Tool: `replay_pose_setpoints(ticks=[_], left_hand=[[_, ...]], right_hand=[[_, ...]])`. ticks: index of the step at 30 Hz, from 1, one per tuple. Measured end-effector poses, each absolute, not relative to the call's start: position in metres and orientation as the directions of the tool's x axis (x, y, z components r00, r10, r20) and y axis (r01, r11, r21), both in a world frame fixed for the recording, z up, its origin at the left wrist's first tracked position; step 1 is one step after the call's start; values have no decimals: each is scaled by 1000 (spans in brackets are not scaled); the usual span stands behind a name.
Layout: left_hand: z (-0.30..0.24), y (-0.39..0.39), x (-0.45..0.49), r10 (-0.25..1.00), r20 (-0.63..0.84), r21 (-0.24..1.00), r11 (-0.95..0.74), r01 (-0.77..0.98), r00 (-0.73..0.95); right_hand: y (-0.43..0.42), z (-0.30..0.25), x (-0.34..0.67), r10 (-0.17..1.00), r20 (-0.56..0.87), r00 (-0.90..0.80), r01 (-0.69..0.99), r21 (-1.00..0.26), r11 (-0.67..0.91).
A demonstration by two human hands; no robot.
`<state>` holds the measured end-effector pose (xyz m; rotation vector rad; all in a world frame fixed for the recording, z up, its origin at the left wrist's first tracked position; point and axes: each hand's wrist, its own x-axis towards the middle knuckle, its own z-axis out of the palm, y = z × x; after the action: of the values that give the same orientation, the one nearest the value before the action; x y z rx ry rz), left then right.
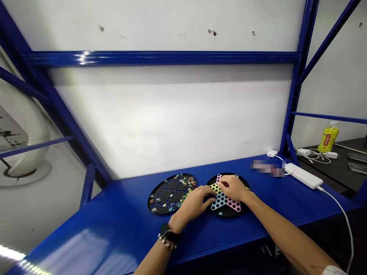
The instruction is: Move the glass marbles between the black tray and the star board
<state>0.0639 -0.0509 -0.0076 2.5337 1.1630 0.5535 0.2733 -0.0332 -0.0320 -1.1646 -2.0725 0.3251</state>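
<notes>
So the person's got 2 hands working around a star board (220, 199), a flat, hole-punched piece in pink, yellow and light blue. It's lying on a round black tray (228, 215), and the tray's rim pokes out past the star's points.

The left hand (197, 200) comes in at the star's left side, thumb and fingers curved with a bit of a gap between them, tips right at the edge. The right hand (233, 187) is on the far right part of the star, fingers bunched and bent down onto it. The hands are apart from each other. Can't really tell if either is actually pinching something, since the fingers block the view.

Just left of the star there's a 2nd black tray (160, 196), dotted with holes, with a bunch of colourful marbles (187, 180) mostly along its side nearest the star, plus a few at the opposite end.

All of that sits on a blue surface (123, 217). Right of the star: a white power strip (305, 176) with a cord, and a small white adapter (272, 153) a bit further back. Way off to the star's right, a yellow bottle (328, 138) stands on a dark surface (345, 151). The left wrist, nearer than the star, wears a black watch (169, 233) and a beaded bracelet (166, 242).
</notes>
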Motion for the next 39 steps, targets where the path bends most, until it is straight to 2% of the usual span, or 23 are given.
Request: replay_pose_setpoints(ticks=[4,12,20,25,28,31,39], left_hand=[[-10,-51,52,766,297,364,-643,674,570],[-6,-49,37,825,340,406,-561,721,450],[-1,-26,-34,901,394,470,-366,803,180],[-7,-21,-59,932,351,490,-269,829,96],[-14,-18,-69,954,290,433,-203,878,77],[-23,-16,-76,977,170,421,-192,887,131],[-24,-19,-78,972,35,512,-218,831,233]], right_hand=[[-33,-33,274,827,454,-331,639,-537,550],[-38,-38,269,826,338,-452,615,-552,563],[-41,-33,251,801,362,-476,588,-546,596],[-40,-33,249,780,357,-514,640,-446,626],[-41,-30,257,814,386,-434,640,-504,580],[-40,-29,265,836,393,-382,624,-557,548],[-45,-38,259,780,314,-541,609,-494,621]])
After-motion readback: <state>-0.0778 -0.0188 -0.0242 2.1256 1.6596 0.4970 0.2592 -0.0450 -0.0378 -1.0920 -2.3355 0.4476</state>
